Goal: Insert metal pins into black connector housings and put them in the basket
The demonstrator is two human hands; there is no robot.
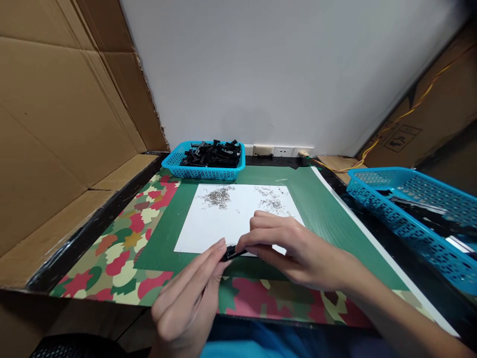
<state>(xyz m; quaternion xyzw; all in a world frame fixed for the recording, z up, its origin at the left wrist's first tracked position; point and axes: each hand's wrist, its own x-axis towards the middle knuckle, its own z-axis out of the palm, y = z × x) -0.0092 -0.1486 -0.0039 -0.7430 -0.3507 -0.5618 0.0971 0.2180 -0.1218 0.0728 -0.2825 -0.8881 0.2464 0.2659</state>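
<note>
Between my two hands, over the near edge of a white sheet [201, 228], is a small black plastic part [230, 252]. My left hand [194, 293] is closed, its thumb and fingers pinching the part's left end. At the right end, the thumb and index finger of my right hand [283, 243] are pinched on it too; whether they hold a second tiny piece is hidden. Beyond them on the sheet lie a heap of tiny metal pieces [219, 197], like little springs or bent wires, and a looser scatter of similar pieces [271, 204] to the right.
A blue basket [203, 172] piled with black plastic parts [214, 154] stands at the back left. Another blue basket [410, 219] with black and white strips is at the right. Cardboard [55, 124] walls the left; sockets [283, 151] and a yellow-orange cable [367, 151] are behind.
</note>
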